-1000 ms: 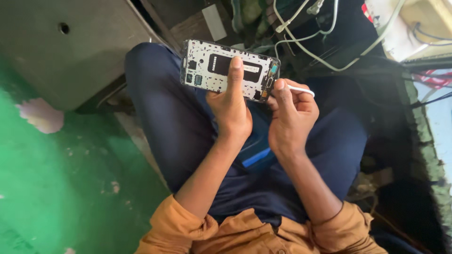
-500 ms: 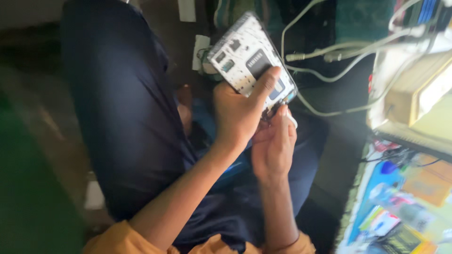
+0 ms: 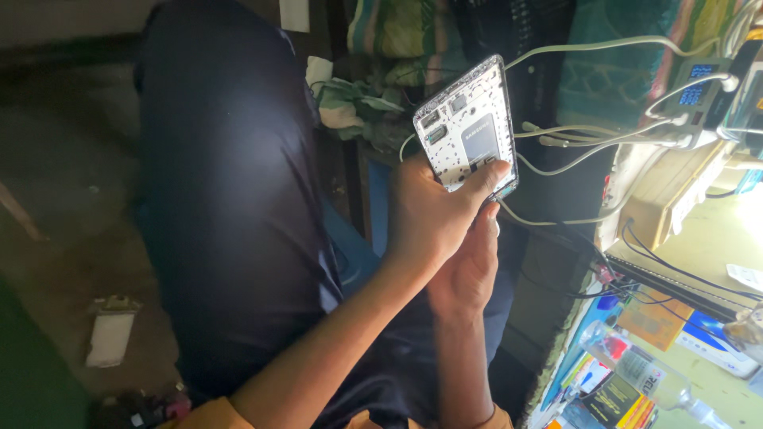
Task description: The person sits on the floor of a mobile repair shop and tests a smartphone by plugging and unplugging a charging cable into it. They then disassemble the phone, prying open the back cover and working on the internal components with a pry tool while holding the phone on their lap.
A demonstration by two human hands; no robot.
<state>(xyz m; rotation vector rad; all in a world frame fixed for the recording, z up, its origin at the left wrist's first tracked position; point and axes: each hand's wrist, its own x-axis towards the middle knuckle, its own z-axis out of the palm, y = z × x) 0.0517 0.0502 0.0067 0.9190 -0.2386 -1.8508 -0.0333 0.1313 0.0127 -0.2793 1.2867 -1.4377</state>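
Phone frame [image 3: 470,131], back cover off, white midplate and grey battery showing, sits raised above your lap, tilted, top end pointing up-right. Your left hand [image 3: 433,214] has it: grip closed around the lower end, thumb [image 3: 486,176] pressed across the bottom of the plate. Your right hand [image 3: 469,266] is tucked just beneath the left, fingers curled up to the frame's bottom edge; can't tell whether that grip holds anything, the left hand hides it. White cables [image 3: 588,127] run behind the frame toward a small blue-lit meter [image 3: 695,89] at upper right. Worktop [image 3: 715,246] at right carries coloured boxes [image 3: 612,393]. Dark trousers [image 3: 230,199] fill the left.
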